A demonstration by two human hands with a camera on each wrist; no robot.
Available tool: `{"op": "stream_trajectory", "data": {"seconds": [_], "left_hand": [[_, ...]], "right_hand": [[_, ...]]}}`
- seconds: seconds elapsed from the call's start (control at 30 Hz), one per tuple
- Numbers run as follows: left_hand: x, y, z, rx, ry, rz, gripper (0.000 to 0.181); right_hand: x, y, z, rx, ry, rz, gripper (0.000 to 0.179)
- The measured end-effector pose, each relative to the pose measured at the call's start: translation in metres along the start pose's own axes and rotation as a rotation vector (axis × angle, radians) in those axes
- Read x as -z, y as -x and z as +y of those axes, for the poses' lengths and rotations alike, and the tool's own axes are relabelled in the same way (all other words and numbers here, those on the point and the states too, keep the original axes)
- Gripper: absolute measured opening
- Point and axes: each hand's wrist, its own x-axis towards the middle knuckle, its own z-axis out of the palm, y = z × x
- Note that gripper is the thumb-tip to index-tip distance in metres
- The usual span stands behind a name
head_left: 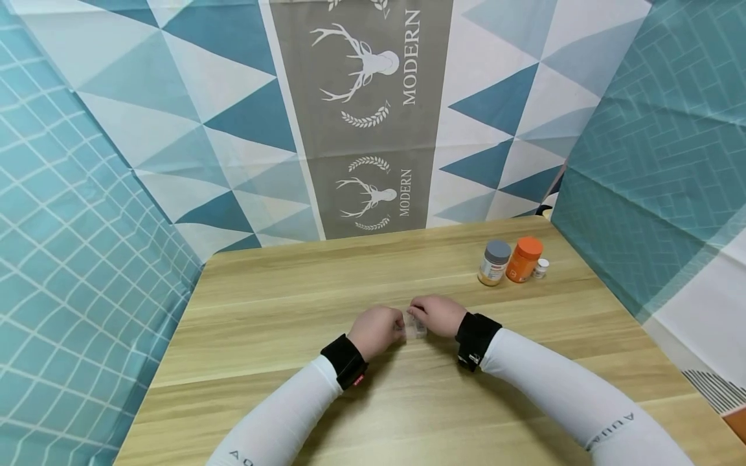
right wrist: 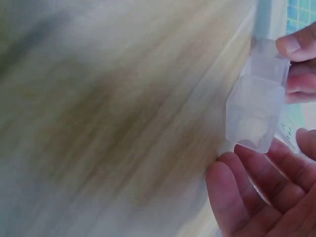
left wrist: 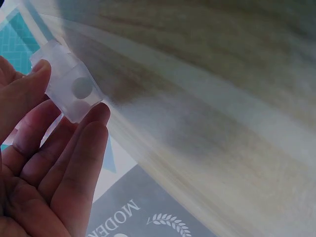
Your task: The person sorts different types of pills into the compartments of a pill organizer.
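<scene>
on the wooden table (head_left: 262, 278), the two hands meet before the person, and the relation which matters for the coming move seems to be this: the small translucent box (right wrist: 256, 106) is between them, just to the right of the left hand (head_left: 377, 330) and just to the left of the right hand (head_left: 438, 315), so neither hand is clearly nearer. the left hand holds the box, with its thumb on one side and the fingers bent below. the right hand has its fingers bent close to the near end of the box, but whether it really pinches it cannot be told. from the wrist views, the long axis of the box appears to go roughly from one hand to the other; in the head view the box is too small and pale to confirm this. part of it is covered by fingers, and its lid is hard to separate from its body. smallest is a round pale disc (left wrist: 82, 88), seen blurred through the wall; whether more are inside is not clear.
</scene>
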Motion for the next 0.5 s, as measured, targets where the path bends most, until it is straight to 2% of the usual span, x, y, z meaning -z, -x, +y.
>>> {"op": "stream_trajectory", "data": {"seconds": [0.1,0.27,0.5], "left_hand": [[-0.001,0.000,0.001,0.008,-0.009,-0.003,0.012],[-0.002,-0.001,0.001,0.013,-0.015,-0.010,0.013],[-0.002,0.000,0.002,0.026,-0.017,-0.011,0.014]], "right_hand": [[0.000,-0.004,0.001,-0.073,-0.029,-0.004,0.021],[-0.001,-0.009,0.003,-0.163,-0.058,-0.071,0.029],[-0.001,-0.017,0.002,-0.187,-0.091,-0.131,0.040]]}}
